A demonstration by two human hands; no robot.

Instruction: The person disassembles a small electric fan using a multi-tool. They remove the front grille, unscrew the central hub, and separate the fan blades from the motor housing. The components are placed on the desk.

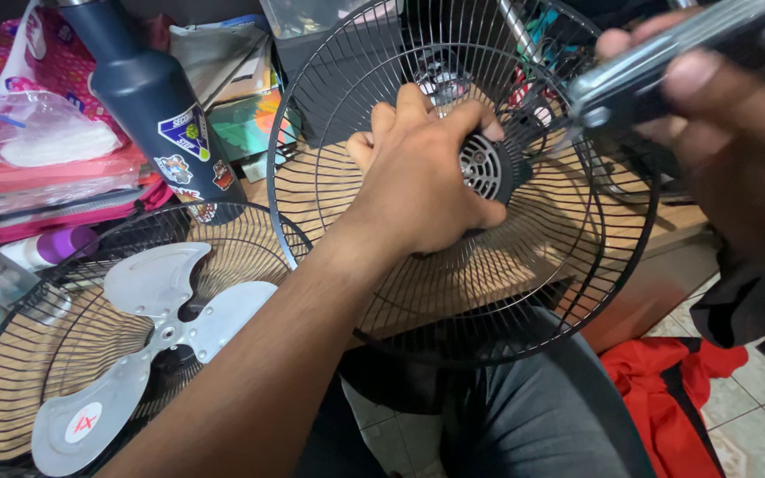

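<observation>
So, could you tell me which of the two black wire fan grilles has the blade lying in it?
The lower-left grille, holding the grey three-bladed propeller; the left hand grips the other, bladeless grille.

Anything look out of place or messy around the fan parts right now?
Yes. A red garment lies crumpled on the tiled floor. The fan is apart: the left hand grips one grille, the blade lies in another.

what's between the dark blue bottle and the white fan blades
In the head view, the black wire rim of the lower fan guard runs between the dark blue bottle and the white fan blades.
</observation>
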